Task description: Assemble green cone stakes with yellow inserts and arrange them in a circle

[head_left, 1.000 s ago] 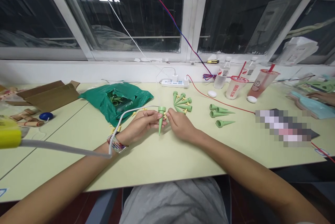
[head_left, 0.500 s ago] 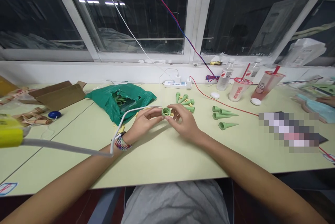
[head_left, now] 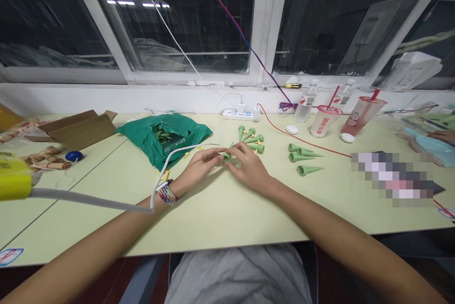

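Observation:
Between my two hands, above the table, is a hollow green cone-shaped spike [head_left: 226, 156]. Its round open end faces me and its thin tip points away. My left hand [head_left: 199, 167], with a woven band at the wrist, is closed with thumb and fingers on the cone's left side. My right hand [head_left: 250, 167] is closed on its right side, and its fingers cover part of it. Just beyond lie several similar green spikes with yellow pieces [head_left: 251, 138]. More plain green cones [head_left: 308, 170] lie to the right. Small yellow pieces [head_left: 165, 175] lie by my left wrist.
A green plastic bag [head_left: 142, 132] with green parts stands at the back left, near a cardboard box [head_left: 80, 131]. A white cable [head_left: 106, 203] crosses in front of my left forearm. Drink cups [head_left: 323, 124], bottles [head_left: 306, 105] and a power strip [head_left: 236, 114] stand along the back.
The green cone has tilted between my fingers, so its open end shows less and its tip appears beyond. My right fingers have shifted over its side, and the yellow bit beside it is hidden now.

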Motion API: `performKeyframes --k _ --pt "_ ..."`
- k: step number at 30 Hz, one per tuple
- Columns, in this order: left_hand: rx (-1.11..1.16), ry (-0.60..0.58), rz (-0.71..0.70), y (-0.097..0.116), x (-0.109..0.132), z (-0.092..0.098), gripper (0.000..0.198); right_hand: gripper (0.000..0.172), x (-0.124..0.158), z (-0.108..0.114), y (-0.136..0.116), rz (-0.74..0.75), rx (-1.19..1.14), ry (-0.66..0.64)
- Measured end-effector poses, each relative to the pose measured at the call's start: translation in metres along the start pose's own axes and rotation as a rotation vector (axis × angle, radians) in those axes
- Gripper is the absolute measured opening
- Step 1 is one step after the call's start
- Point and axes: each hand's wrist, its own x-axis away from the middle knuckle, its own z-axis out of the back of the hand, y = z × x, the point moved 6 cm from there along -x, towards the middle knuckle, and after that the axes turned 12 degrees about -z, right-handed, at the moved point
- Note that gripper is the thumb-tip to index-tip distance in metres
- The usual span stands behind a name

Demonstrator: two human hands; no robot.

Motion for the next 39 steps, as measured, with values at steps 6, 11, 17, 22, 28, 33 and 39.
performKeyframes --k 6,11,17,22,28,33,39 --pt "0.013 0.046 0.015 -0.008 -0.002 -0.002 0.042 0.027 -0.001 0.002 0.003 0.041 -0.096 -0.011" --pt "-0.114 -0.027 -0.047 -0.002 -0.002 -0.006 0.031 0.026 -0.002 0.002 0.01 0.066 -0.174 0.003" --pt "-0.209 -0.077 -0.107 0.006 -0.001 -0.012 0.024 0.04 0.0 0.0 0.001 0.125 -0.124 -0.021" --pt "-0.176 -0.078 -0.073 0.005 -0.001 -0.013 0.035 0.041 -0.001 0.0 -0.001 0.098 -0.2 -0.013" --pt "-0.243 -0.101 -0.046 0.001 -0.001 -0.01 0.039 0.054 0.004 -0.015 0.002 0.0 -0.215 -0.11" --pt "-0.393 -0.129 -0.094 -0.001 0.0 -0.006 0.054 0.072 0.005 -0.029 0.005 -0.044 -0.215 -0.231" --pt "-0.45 -0.146 -0.116 0.0 0.004 -0.006 0.066 0.086 0.004 -0.036 0.007 -0.071 -0.223 -0.337"
